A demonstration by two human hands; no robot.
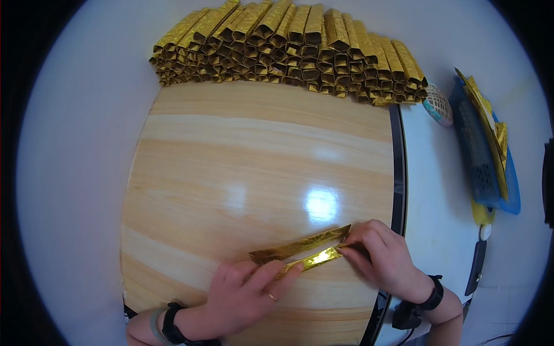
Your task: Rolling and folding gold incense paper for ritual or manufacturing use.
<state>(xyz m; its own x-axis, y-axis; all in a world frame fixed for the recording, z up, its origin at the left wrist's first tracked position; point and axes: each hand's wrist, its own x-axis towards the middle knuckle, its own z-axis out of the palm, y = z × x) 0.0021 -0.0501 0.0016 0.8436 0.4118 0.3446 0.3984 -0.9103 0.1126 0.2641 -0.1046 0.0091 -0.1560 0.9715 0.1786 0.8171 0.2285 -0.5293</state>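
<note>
A strip of gold foil paper (321,258), partly folded lengthwise, lies on the wooden board near its front edge. One long flap stands up on its far side, and a pale inner strip shows between the flaps. My left hand (242,291) grips its left end, the fingers pressing on the near flap. At the right end, my right hand (384,254) pinches the paper between thumb and curled fingers. Part of each end is hidden behind my fingers.
Many folded gold paper tubes (288,49) are stacked along the back of the wooden board (259,150). On the right, a blue basket (476,155) holds gold sheets, with a round patterned object (438,104) beside it. A dark strip (399,173) borders the board's right side.
</note>
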